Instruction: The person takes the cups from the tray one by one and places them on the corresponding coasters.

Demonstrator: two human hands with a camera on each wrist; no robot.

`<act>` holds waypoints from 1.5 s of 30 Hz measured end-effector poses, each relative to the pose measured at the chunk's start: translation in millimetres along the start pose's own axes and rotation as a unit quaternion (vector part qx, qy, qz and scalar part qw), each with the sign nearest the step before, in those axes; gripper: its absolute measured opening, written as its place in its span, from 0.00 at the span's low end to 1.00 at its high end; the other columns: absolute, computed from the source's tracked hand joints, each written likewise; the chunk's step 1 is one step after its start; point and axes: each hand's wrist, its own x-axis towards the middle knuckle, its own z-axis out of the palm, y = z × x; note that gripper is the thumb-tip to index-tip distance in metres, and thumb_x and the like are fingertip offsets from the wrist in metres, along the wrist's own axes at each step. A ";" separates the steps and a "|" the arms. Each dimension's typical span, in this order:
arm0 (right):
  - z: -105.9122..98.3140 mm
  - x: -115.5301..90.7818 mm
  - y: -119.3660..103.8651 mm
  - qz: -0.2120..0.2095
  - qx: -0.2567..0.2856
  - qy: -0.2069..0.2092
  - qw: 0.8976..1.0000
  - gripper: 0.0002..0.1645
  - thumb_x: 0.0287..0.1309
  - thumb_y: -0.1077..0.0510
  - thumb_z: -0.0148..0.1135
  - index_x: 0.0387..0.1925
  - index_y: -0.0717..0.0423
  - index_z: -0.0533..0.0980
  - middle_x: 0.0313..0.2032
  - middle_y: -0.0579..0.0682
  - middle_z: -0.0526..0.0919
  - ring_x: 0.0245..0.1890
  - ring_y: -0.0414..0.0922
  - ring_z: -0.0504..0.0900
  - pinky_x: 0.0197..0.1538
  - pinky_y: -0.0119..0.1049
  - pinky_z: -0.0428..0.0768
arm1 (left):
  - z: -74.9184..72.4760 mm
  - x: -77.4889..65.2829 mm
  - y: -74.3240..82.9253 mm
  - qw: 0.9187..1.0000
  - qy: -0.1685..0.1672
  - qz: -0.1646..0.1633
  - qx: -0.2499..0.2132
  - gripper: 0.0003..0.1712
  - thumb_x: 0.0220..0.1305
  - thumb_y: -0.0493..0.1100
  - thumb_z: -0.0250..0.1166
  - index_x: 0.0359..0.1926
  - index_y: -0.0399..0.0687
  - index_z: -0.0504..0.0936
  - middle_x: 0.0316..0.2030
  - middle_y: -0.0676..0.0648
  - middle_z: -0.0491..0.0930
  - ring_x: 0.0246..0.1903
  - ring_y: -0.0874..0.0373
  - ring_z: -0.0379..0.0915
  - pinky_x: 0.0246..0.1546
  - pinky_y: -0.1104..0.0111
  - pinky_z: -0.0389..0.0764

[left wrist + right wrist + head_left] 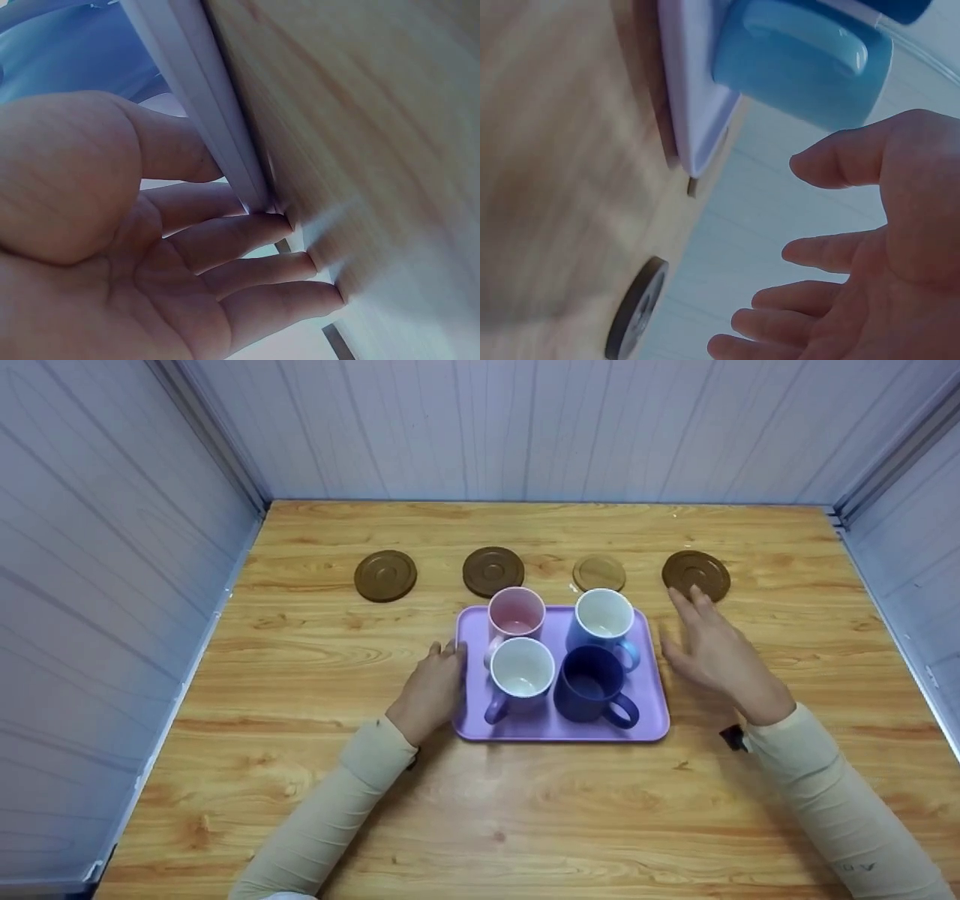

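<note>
A light purple rectangular tray point(600, 727) bears a pink mug point(517, 611), a light blue mug point(604, 615), a purple mug with a white inside point(523, 669) and a dark blue mug point(589, 684), all upright. My left hand point(431, 686) is at the tray's left edge. In the left wrist view, its thumb lies against the rim point(195, 97), and several straight fingertips touch the table. Apart from the tray's right side, my right hand point(716, 656) hovers with spread fingers and holds nothing. The right wrist view shows its bare palm near the light blue mug point(802, 60).
Behind the tray, a row of round wooden coasters lies on the table: dark brown ones at left point(385, 576), middle point(493, 572) and right point(696, 574), and a smaller, lighter coaster point(599, 574). Pale panels point(495, 427) enclose the wooden table point(480, 825) at the back and sides.
</note>
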 end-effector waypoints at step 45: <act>43.9 -24.2 -7.7 -0.064 -0.023 -0.063 0.996 0.36 0.70 0.59 0.53 0.75 0.71 0.62 0.71 0.74 0.65 0.71 0.70 0.66 0.70 0.66 0.67 | -1.3 1.5 2.6 1.000 -0.006 -0.019 -0.008 0.26 0.75 0.33 0.55 0.71 0.26 0.69 0.70 0.28 0.69 0.66 0.23 0.66 0.64 0.40 0.73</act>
